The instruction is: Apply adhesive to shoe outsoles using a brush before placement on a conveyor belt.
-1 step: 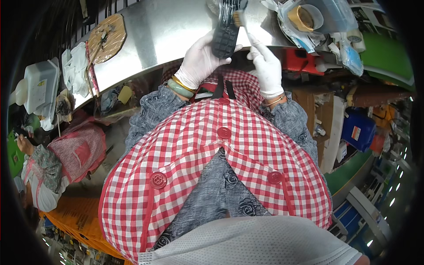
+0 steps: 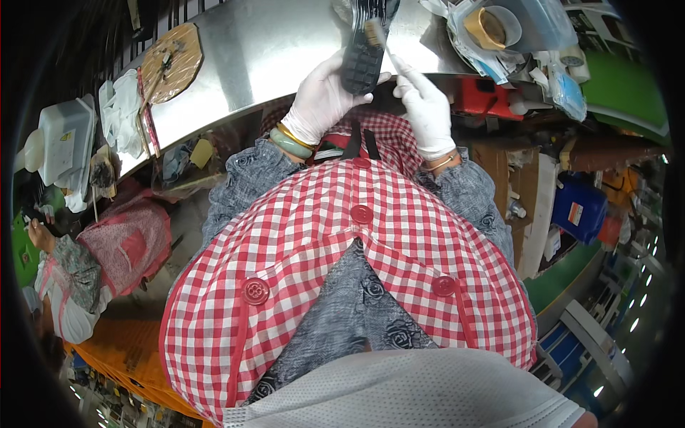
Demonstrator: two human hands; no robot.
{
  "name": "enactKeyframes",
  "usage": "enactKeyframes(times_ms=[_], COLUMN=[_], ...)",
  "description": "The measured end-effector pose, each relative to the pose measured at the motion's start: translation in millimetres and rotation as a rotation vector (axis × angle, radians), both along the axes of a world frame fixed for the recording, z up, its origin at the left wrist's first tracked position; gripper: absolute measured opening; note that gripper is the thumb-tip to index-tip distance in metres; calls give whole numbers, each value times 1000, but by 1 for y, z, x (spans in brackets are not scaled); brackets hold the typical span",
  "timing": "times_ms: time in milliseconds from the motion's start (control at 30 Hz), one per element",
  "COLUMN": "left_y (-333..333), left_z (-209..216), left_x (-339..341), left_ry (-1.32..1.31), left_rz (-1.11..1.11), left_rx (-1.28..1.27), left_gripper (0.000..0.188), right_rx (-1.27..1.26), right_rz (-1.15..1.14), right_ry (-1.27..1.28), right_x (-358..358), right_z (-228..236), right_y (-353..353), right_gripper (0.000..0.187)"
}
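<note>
A black shoe is held sole up over the metal table, its blocky treaded heel end toward me and its far end cut off by the top edge. My left hand, in a white glove, is closed round the heel end from the left, with fingertips showing on the right. In my right hand, gloved too, is a small brush with a pale handle and tan bristles. The bristles are over the sole just beyond the heel blocks and seem to touch it. Black, wet-looking gloss covers the sole's far part.
The metal table curves across the top. A round, wrapped brown board and white cloths lie at its left. Right, a tan cup stands by clear plastic tubs and papers. A co-worker sits at far left.
The brush and my right hand have shifted a little to the left, bringing the bristles from the sole's right edge over its middle. My left hand and the shoe stay nearly still.
</note>
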State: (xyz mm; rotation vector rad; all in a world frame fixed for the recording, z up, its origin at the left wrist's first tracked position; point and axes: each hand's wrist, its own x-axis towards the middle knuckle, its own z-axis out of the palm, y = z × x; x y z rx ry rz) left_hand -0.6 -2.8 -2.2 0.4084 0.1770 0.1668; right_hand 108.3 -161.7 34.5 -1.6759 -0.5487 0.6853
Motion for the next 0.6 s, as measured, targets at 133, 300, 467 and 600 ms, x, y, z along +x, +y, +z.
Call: enactKeyframes(times_ms=[133,300,467,600], left_y=[3,-5,-4,-5], left_z=[8,13,14,17], left_x=[-3,-11,-28,-43], left_ry=[63,59,113,169], left_rz=[24,9,-1,-6], left_rx=[-35,-69,-77,-66], left_gripper=[43,44,45,44], right_rx=[69,86,93,113], right_rz=[-120,-26,-147,-106], right_ry=[-55,-210,-301,-253], right_x=[41,32,54,58], right_z=[-39,-17,-39,-27], right_y=[7,6,15,7], right_gripper=[37,35,31,35])
